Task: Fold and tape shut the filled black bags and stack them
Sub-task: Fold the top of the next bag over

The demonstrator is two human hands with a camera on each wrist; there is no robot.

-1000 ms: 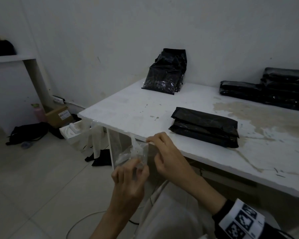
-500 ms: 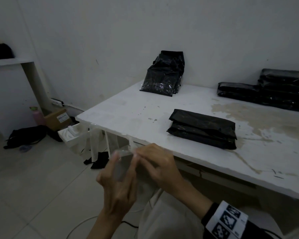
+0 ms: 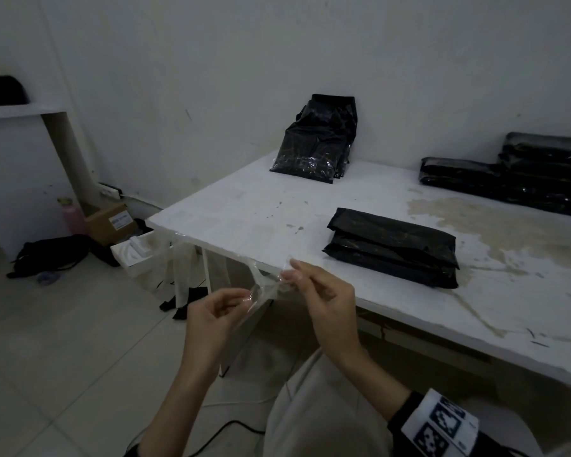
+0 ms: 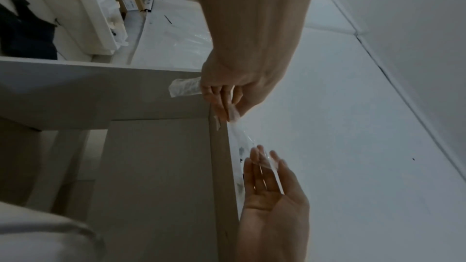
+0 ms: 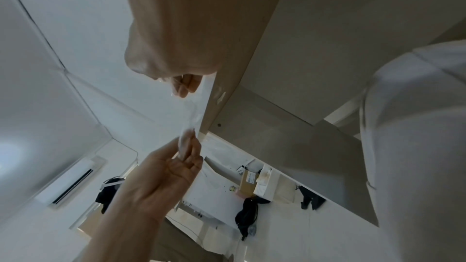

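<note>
A clear tape strip (image 3: pixel 265 289) is stretched between my two hands just below the table's front edge. My left hand (image 3: pixel 247 297) pinches its lower end and my right hand (image 3: pixel 288 276) pinches its upper end. In the left wrist view the tape strip (image 4: pixel 240 136) runs from my left hand (image 4: pixel 264 156) up to my right hand (image 4: pixel 228 111). The right wrist view shows the tape strip (image 5: pixel 191 125) between my right hand (image 5: pixel 188 146) and left hand (image 5: pixel 182 89). A folded black bag (image 3: pixel 393 247) lies on the table (image 3: pixel 244 212) to the right of my hands.
A pile of unfolded black bags (image 3: pixel 317 140) leans on the wall at the table's back. Stacked folded bags (image 3: pixel 524 174) lie at the back right. More tape strips (image 3: pixel 180 262) hang from the table edge. A white bin (image 3: pixel 131 255), a box and dark clothes sit on the floor.
My hands have moved apart, the left one down and to the left, so the crumpled tape strip now stretches out between them. The view has shifted slightly.
</note>
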